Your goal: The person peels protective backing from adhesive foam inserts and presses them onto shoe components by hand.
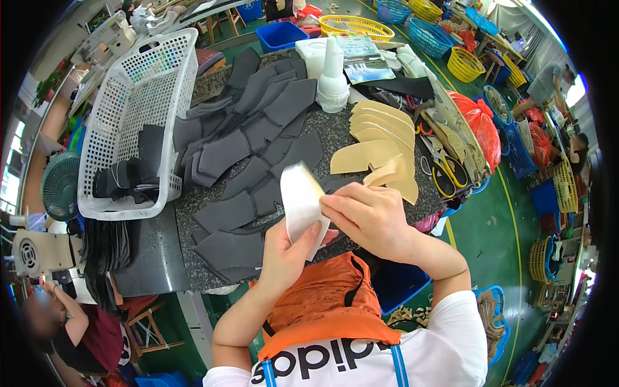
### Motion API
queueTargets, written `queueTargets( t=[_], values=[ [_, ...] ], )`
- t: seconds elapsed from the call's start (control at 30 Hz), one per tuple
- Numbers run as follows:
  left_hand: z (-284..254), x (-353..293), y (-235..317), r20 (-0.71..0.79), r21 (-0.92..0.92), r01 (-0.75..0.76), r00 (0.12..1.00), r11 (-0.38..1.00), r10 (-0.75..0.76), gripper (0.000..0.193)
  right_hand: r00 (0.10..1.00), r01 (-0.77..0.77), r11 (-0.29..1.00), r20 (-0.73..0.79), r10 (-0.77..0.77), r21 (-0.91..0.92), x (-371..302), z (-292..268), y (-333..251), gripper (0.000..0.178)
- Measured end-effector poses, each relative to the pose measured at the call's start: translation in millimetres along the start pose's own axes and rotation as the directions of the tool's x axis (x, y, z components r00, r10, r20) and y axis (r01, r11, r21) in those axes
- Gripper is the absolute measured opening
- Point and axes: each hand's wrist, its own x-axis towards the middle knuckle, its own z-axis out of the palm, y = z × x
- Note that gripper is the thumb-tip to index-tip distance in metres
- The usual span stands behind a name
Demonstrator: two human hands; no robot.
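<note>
A white curved piece with a pale tan edge is held up over the near side of the table. My left hand grips its lower end, thumb across the white face. The fingertips of my right hand pinch its right edge; whether they have hold of a separate layer there, I cannot tell. Just beyond my right hand, a fanned stack of tan curved pieces lies on the speckled table. Dark grey cut pieces overlap in rows to the left and beyond my left hand.
At the left stands a white perforated basket containing black pieces. A white bottle rises at the table's back. Yellow-handled scissors lie along the right edge, near a red plastic bag. A person sits at the lower left.
</note>
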Motion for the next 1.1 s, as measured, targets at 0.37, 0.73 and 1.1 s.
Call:
queueTargets(
  t=[0.37,0.73,1.1],
  values=[
    [-7.8,-6.1,5.8,0.071,0.119,-0.072,0.995,0.99,0.064,0.028,0.897,-0.424,0.867,-0.012,0.443,0.263,4.3,-29.8,17.4,0.004],
    [-24.2,-9.6,1.8,-0.08,-0.458,-0.068,0.996,0.886,0.034,0.048,0.822,-0.091,0.951,0.561,-0.095,0.294,-102.0,17.5,-26.3,0.013],
    [4.7,-37.3,-6.5,-0.002,-0.557,0.199,0.97,0.806,-0.242,0.048,0.836,0.548,0.819,0.137,-0.531,-0.169,-39.5,16.7,-47.3,0.023]
  ],
)
